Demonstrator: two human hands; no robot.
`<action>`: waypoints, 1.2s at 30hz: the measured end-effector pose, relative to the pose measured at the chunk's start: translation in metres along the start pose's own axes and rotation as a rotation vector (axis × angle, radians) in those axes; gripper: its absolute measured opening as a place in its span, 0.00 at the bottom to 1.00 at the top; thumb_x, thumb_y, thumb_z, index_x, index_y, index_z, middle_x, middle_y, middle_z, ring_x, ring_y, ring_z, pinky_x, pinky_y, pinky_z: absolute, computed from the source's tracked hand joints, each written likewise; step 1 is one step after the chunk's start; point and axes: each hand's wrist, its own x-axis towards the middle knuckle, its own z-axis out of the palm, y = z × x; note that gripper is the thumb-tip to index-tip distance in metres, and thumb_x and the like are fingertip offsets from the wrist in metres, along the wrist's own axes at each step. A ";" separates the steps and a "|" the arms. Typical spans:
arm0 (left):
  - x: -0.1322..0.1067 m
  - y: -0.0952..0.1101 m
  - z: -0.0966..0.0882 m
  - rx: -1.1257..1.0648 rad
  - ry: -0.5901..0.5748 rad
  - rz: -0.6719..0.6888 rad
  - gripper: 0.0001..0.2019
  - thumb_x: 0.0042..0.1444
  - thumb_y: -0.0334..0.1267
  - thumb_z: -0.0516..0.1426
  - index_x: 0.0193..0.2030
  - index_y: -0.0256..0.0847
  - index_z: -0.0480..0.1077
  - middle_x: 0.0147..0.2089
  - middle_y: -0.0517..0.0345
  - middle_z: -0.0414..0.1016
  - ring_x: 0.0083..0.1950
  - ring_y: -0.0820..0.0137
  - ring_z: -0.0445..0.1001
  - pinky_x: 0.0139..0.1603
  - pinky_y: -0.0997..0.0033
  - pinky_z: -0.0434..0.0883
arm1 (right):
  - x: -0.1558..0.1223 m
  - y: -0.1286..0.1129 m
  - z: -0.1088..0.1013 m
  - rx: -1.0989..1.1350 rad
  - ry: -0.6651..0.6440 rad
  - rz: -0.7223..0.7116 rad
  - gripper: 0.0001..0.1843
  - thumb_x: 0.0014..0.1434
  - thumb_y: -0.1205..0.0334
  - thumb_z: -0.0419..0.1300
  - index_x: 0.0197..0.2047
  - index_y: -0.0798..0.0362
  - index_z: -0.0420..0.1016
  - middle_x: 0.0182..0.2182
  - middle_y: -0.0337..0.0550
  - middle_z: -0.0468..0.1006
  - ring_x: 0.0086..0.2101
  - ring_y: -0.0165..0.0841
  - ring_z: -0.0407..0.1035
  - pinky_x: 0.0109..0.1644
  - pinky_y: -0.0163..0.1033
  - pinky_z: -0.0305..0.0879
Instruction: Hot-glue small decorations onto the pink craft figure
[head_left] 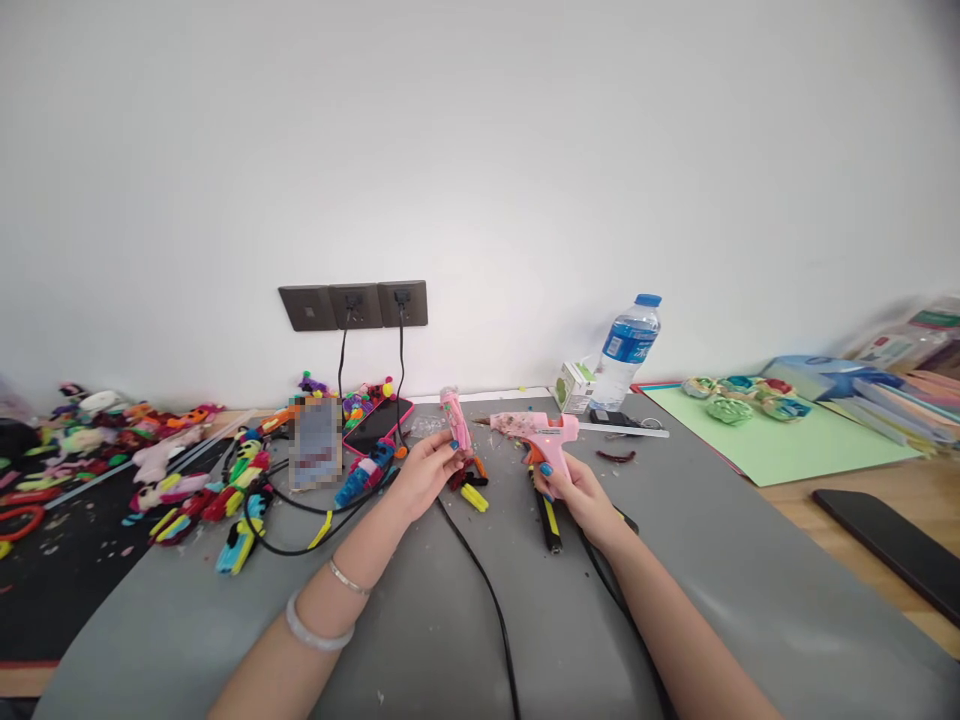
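Here, just left of the frame's centre, the left hand (426, 470) pinches a small pink fuzzy piece (455, 418) upright between closed fingers, while right of centre the right hand (574, 492) is wrapped around the grip of a pink glue gun (534, 430), nozzle pointing left at the piece. Judging by that gap, steadying both wrists on the grey mat (420, 620) and keeping fingertips below the glue spot would serve best.

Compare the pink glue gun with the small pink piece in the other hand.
The glue gun is larger and pistol-shaped; the pink piece is slim and stick-like. The glue gun lies roughly level, nozzle pointing left, in the right hand; the pink piece stands nearly upright in the left hand. Both are pink and held above the grey mat.
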 end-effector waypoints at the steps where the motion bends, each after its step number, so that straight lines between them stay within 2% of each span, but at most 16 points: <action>1: 0.001 0.000 -0.001 -0.009 0.005 0.004 0.12 0.49 0.37 0.66 0.41 0.38 0.78 0.43 0.51 0.79 0.41 0.70 0.76 0.40 0.71 0.70 | 0.000 0.001 0.001 0.000 -0.001 -0.002 0.23 0.60 0.39 0.55 0.40 0.53 0.71 0.20 0.35 0.63 0.23 0.30 0.53 0.29 0.37 0.51; 5: 0.003 -0.001 -0.002 -0.062 0.055 -0.003 0.10 0.49 0.35 0.66 0.40 0.38 0.79 0.39 0.53 0.79 0.40 0.71 0.75 0.41 0.72 0.70 | -0.001 0.003 0.001 0.016 0.032 -0.016 0.21 0.61 0.40 0.55 0.38 0.52 0.69 0.20 0.34 0.63 0.22 0.29 0.55 0.28 0.36 0.54; 8: 0.003 -0.001 -0.003 -0.083 0.076 -0.014 0.10 0.49 0.34 0.66 0.40 0.38 0.79 0.38 0.53 0.79 0.40 0.70 0.76 0.43 0.70 0.71 | -0.002 0.003 0.002 0.028 -0.008 0.005 0.20 0.63 0.42 0.55 0.36 0.52 0.67 0.21 0.35 0.67 0.22 0.29 0.62 0.28 0.36 0.60; 12: 0.002 -0.002 -0.004 -0.048 0.049 -0.015 0.10 0.50 0.34 0.65 0.41 0.38 0.78 0.39 0.52 0.79 0.41 0.69 0.77 0.46 0.68 0.72 | -0.004 0.000 0.005 0.052 -0.054 0.043 0.20 0.63 0.42 0.54 0.39 0.52 0.66 0.22 0.36 0.72 0.19 0.29 0.66 0.26 0.36 0.63; 20: 0.001 -0.002 -0.001 -0.076 0.058 -0.046 0.10 0.50 0.33 0.66 0.40 0.35 0.79 0.37 0.51 0.80 0.39 0.71 0.77 0.45 0.71 0.72 | -0.007 0.002 0.006 0.020 -0.041 0.060 0.21 0.63 0.42 0.54 0.40 0.53 0.66 0.21 0.32 0.66 0.16 0.26 0.61 0.20 0.34 0.60; 26: -0.001 0.000 0.003 -0.097 0.071 -0.073 0.08 0.51 0.30 0.65 0.40 0.33 0.79 0.37 0.49 0.80 0.38 0.70 0.78 0.47 0.70 0.72 | -0.007 0.007 0.005 -0.014 -0.049 0.034 0.19 0.65 0.44 0.53 0.42 0.53 0.65 0.21 0.31 0.62 0.18 0.25 0.56 0.22 0.34 0.57; 36: -0.002 0.002 0.005 -0.107 0.094 -0.071 0.06 0.52 0.28 0.64 0.38 0.33 0.80 0.37 0.50 0.80 0.38 0.71 0.78 0.47 0.70 0.73 | -0.007 0.009 0.004 -0.061 -0.057 0.021 0.17 0.66 0.46 0.51 0.37 0.52 0.62 0.21 0.32 0.60 0.20 0.25 0.52 0.24 0.34 0.53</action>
